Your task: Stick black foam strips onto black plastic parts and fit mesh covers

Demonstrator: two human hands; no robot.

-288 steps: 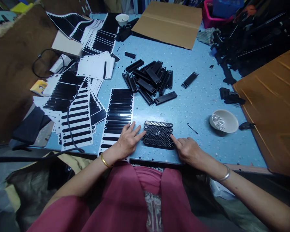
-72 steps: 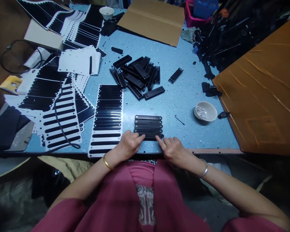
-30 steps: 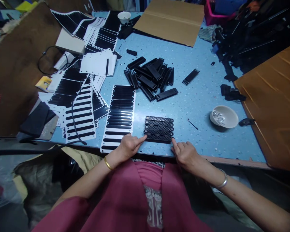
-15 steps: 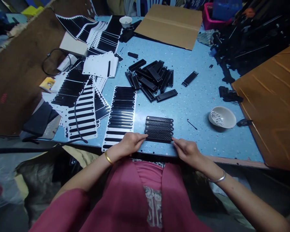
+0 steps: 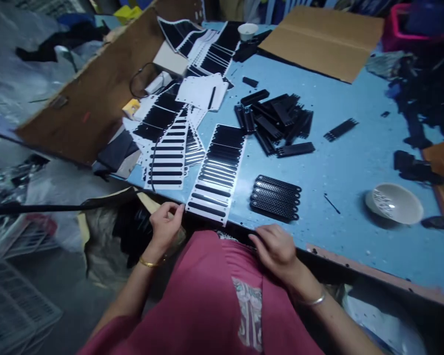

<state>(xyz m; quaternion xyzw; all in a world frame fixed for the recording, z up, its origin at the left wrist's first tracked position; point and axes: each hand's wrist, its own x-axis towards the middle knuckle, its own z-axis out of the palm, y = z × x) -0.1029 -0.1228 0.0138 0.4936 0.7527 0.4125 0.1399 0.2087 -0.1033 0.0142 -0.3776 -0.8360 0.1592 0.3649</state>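
My left hand point(image 5: 166, 224) is at the table's front edge, thumb and forefinger closed together right beside the near left corner of a white sheet of black strips point(image 5: 209, 203). Whether they grip that corner is too fine to tell. My right hand point(image 5: 277, 246) has curled fingers at the table edge, just below a set of black textured bars point(image 5: 276, 197). Whatever its fingertips may hold is hidden. Those bars lie side by side on the table, apart from both hands. Behind them is a heap of black plastic pieces point(image 5: 277, 121).
More strip sheets point(image 5: 166, 167) overlap at the left, with a cable over them. A white bowl of small metal parts point(image 5: 395, 204) and a thin black tool point(image 5: 332, 203) are at the right. Cardboard point(image 5: 325, 39) lies at the back. A brown board point(image 5: 96, 93) borders the left side.
Both hands have let go of the textured bars and drawn back toward the table edge. My left hand has moved left to the sheet's corner. The view has turned left.
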